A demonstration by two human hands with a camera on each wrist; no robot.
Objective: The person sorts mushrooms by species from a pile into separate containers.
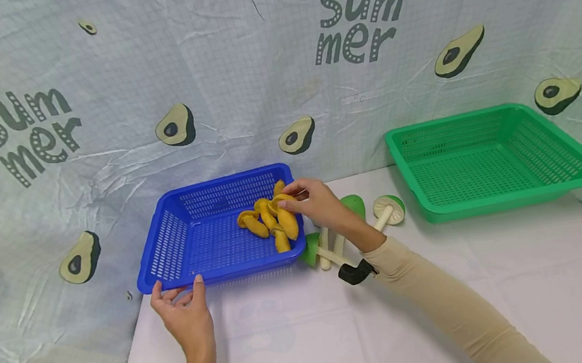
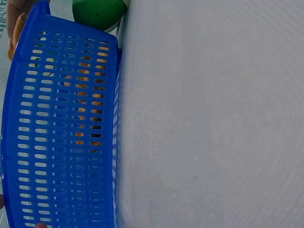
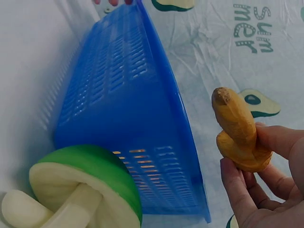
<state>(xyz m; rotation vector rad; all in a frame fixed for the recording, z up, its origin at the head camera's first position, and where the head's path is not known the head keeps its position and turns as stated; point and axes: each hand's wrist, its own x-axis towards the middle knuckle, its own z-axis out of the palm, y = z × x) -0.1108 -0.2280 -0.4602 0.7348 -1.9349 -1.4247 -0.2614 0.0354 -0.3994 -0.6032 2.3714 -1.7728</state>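
My right hand (image 1: 322, 205) pinches a yellow toy mushroom (image 3: 236, 118) by its cap, over the right end of the blue basket (image 1: 220, 272). In the right wrist view the mushroom's stem points up, clear of the rim. Several other yellow mushrooms (image 1: 256, 228) lie in the basket's right part. At the near left corner my left hand (image 1: 187, 318) grips the basket rim, thumb and a fingertip on the edge. Only small bits of its fingers (image 2: 41, 225) show in the left wrist view, by the slotted wall.
Several green-capped mushrooms with pale stems (image 1: 390, 210) lie on the white-covered table (image 1: 311, 338), right of the blue basket and partly under my right forearm. A green basket (image 1: 455, 172) stands farther right. A printed cloth (image 1: 234, 84) hangs behind.
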